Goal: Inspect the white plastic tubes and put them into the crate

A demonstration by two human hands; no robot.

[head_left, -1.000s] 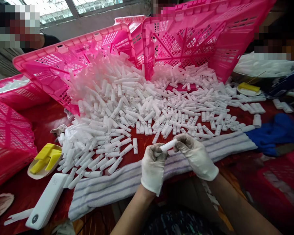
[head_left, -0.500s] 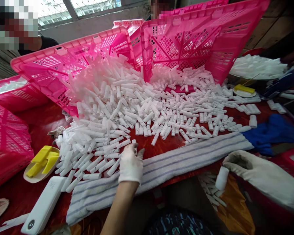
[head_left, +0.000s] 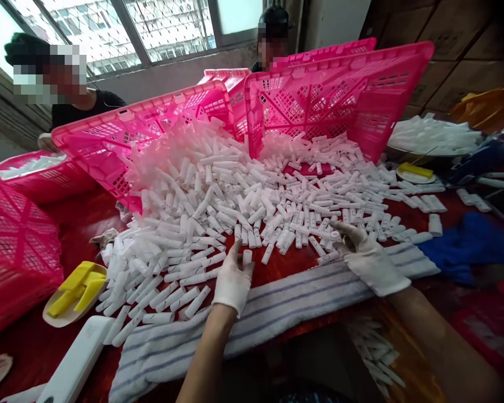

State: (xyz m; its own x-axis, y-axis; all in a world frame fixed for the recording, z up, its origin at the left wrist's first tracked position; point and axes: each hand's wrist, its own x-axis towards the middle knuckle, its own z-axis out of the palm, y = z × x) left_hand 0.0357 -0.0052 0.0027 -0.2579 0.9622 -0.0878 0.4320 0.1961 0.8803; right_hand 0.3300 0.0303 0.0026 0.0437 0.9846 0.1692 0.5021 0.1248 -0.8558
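My left hand (head_left: 232,282), in a white glove with darkened fingertips, is at the near edge of a large pile of small white tubes (head_left: 218,179). Thumb and fingers close around one short white tube (head_left: 247,257), held upright. To the right, my gloved right hand (head_left: 369,260) reaches over a striped towel (head_left: 294,305) to the pile's front edge. Its thumb and forefinger are apart, with a tube end (head_left: 335,237) between or just behind them; no firm grip is visible. Many tubes carry a dark mark.
Pink crates (head_left: 306,89) lie tipped behind the pile. On the left are a dish of yellow pieces (head_left: 73,288) and a white oblong device (head_left: 78,358). A blue cloth (head_left: 470,246) lies right. Tubes lie in an orange bag (head_left: 420,347) below the table edge. Two people stand behind.
My right hand has moved from beside the bag up and left to the pile; the tube it held there is gone from it. My left hand has shifted slightly right. The view has tilted up.
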